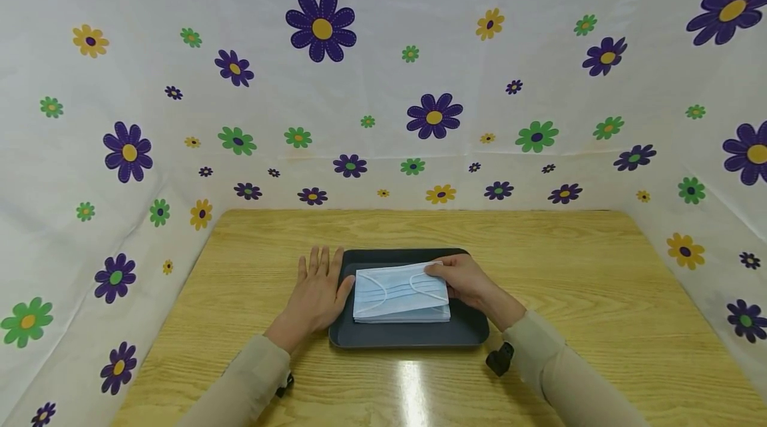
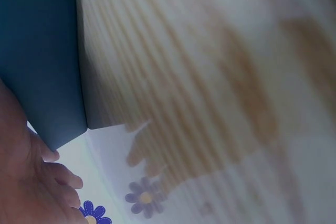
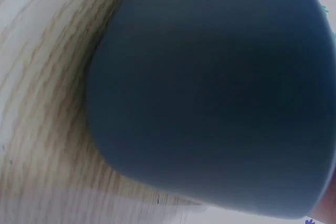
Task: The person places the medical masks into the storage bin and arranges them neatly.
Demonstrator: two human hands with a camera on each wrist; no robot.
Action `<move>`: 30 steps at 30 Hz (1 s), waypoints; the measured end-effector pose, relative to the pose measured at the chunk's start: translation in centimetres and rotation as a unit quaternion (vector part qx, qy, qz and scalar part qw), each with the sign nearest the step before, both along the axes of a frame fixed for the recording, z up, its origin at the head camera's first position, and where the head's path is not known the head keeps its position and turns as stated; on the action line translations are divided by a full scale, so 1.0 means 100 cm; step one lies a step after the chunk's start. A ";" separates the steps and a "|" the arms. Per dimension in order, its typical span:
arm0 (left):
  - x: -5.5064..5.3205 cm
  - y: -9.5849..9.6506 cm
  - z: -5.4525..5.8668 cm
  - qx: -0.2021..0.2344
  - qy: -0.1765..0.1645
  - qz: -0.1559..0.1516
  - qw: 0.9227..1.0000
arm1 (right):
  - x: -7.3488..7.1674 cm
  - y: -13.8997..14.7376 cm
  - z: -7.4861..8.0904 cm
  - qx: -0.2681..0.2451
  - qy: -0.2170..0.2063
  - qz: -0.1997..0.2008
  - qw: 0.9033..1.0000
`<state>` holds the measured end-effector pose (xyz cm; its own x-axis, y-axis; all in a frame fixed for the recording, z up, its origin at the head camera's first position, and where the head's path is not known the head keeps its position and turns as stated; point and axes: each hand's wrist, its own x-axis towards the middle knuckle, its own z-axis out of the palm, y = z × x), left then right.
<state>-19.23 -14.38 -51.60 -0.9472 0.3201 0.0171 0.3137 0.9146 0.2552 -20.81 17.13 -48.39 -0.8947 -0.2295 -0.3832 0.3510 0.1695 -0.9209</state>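
A dark grey tray (image 1: 413, 337) lies on the wooden table, and in it is a stack of light blue face masks (image 1: 413, 315). The right hand (image 1: 470, 280) pinches the top face mask (image 1: 398, 290) at its right end, thumb on top. That mask lies slightly askew over the stack, its white ear loops showing. At the tray's left edge, the left hand (image 1: 319, 294) is spread with straight fingers, its thumb by the rim. In the left wrist view the left hand (image 2: 31, 177) appears beside the tray's side (image 2: 42, 51). The tray's wall (image 3: 210, 103) fills most of the right wrist view.
The wooden table (image 1: 569, 267) extends around the tray on all sides. A white cloth (image 1: 383, 80) with purple, yellow and green flowers hangs behind the table and along both sides. Each wrist carries a small black camera, like the one (image 1: 500, 359) by the right sleeve.
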 end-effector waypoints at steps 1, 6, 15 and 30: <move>0.000 0.000 0.000 0.000 0.000 0.001 1.000 | 0.000 0.000 0.000 0.001 0.001 0.000 1.000; 0.000 0.000 0.000 0.001 -0.002 0.002 1.000 | 0.001 0.001 0.002 0.011 0.004 -0.001 1.000; 0.000 0.000 0.000 0.001 -0.005 0.002 1.000 | 0.000 0.003 0.001 0.018 0.011 0.003 1.000; 0.000 0.000 0.000 0.003 -0.007 0.002 1.000 | 0.001 0.001 0.003 0.028 0.015 0.011 0.999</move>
<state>-19.24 -14.38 -51.55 -0.9486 0.3163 0.0056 0.3064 0.9145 0.2643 -20.67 17.25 -48.05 -0.9014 -0.2279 -0.3682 0.3184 0.2274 -0.9203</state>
